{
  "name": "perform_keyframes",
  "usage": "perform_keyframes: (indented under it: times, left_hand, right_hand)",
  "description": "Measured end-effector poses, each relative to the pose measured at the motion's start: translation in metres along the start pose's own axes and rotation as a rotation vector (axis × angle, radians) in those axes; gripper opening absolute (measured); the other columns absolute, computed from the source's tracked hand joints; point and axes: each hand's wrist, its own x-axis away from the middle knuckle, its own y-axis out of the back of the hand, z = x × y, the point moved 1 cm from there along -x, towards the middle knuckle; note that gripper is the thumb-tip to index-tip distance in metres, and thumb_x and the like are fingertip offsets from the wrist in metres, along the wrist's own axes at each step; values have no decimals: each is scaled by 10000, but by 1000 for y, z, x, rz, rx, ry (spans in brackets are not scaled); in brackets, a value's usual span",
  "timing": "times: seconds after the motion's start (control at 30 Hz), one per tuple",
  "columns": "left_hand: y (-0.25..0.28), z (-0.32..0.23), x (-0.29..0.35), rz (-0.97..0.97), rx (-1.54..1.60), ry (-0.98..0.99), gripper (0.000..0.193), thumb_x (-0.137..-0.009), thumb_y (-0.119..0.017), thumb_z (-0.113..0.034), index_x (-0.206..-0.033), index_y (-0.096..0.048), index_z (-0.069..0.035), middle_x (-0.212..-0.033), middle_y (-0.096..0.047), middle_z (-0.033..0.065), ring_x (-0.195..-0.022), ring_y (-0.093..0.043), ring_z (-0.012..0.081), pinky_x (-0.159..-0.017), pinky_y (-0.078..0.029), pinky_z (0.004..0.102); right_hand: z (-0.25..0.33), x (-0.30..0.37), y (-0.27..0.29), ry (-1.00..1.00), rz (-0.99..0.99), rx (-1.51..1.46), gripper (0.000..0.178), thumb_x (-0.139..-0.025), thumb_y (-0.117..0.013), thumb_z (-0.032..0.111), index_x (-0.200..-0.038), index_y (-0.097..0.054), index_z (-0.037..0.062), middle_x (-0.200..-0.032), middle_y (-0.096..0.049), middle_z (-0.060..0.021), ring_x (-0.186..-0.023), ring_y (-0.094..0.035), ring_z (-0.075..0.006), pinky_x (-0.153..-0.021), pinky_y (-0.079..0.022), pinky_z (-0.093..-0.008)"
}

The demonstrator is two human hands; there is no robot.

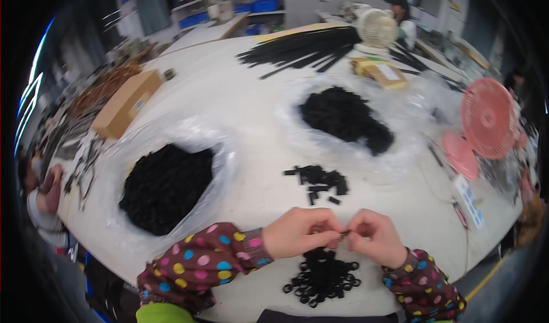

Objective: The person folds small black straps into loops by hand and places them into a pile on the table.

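My left hand (303, 230) and my right hand (377, 237) meet over the near middle of the table. Thumb and fingers of each are pinched on a small dark strip (345, 232) between them, mostly covered by the fingertips. Just below lies a pile of small black rings (320, 278), partly under my hands. Beyond my fingers, short flat black strips (321, 181) are scattered in a loose heap. Dotted brown sleeves cover both my forearms.
On the white table (251, 123), an open plastic bag of black pieces (166, 188) stands left; another heap on plastic (346, 120) lies farther right. Long black strips (309, 46), a cardboard box (127, 104), a pink fan (489, 119) and a power strip (468, 200) surround them. Other people sit around the edges.
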Motion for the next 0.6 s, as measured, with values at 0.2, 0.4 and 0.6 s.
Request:
perform_keyframes:
  times: [0.2,0.4,0.6]
  left_hand:
    - [-8,-4,0,-245,-408,-110,101,-810,-608,-14,-888,-585,46,-823,-660,77,-803,-653,126,-661,-533,264]
    - [-24,-4,-3,-367,-1100,-634,256,-605,-652,65,-829,-584,-40,-745,-646,94,-655,-646,244,-570,-516,309]
    - [-31,-5,-2,-426,-1231,-818,289,-578,-663,71,-780,-513,-71,-726,-632,67,-633,-622,245,-526,-494,318]
  right_hand:
    - [2,-4,3,121,34,64,106,-820,-622,141,-850,-588,45,-665,-574,28,-565,-497,-21,-516,-407,-194]
    - [-4,-5,2,94,83,-35,143,-831,-601,186,-844,-592,43,-671,-608,4,-553,-559,-40,-506,-410,-189]
    - [-3,-2,-2,97,115,-116,180,-774,-626,184,-816,-596,12,-717,-605,-39,-525,-568,-85,-486,-450,-222]
